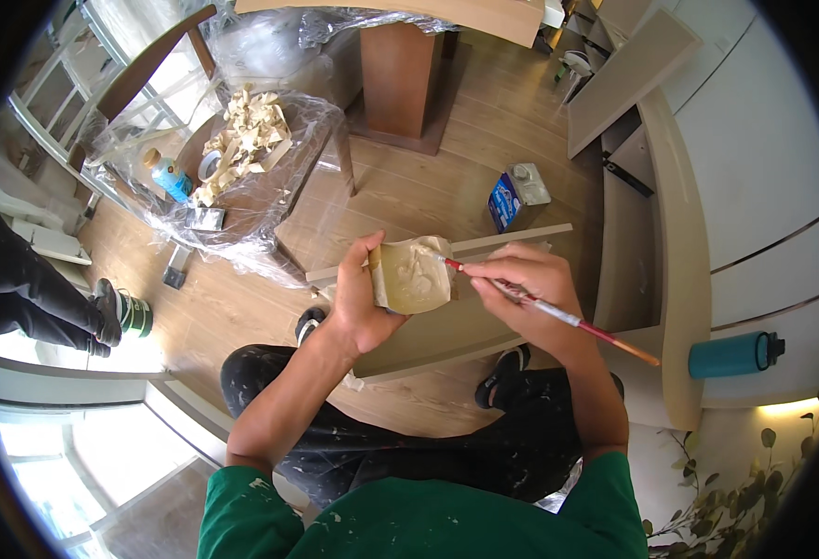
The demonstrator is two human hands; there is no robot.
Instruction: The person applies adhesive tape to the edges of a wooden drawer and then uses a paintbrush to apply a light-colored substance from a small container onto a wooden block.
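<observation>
My left hand (361,303) has a closed grip round a small cream-coloured tub (412,277), thumb on its near edge and fingers behind, tipped so its open side faces me. It sits in the air over my knees, above the pale board (446,331) that lies across the wooden floor (428,186). My right hand (526,284) pinches a thin red-handled brush (558,312) like a pencil, fingers shut on the shaft near the front, and its tip is inside the tub near the upper right rim.

To do this well, I think I should keep the tub tilted just enough that the thick cream stuff inside stays put, and steady it with the left wrist tucked in. The brush should take only a little on the tip; I would wipe the extra against the rim so nothing drips on my dark trousers (446,447) or the board. A light hold lets the tip turn freely.

On the floor beyond the board stands a blue and white can (514,197). To my left is a plastic-covered surface (270,200) with cream-coloured scraps (246,135), and a teal bottle (733,354) lies on the shelf to my right.
</observation>
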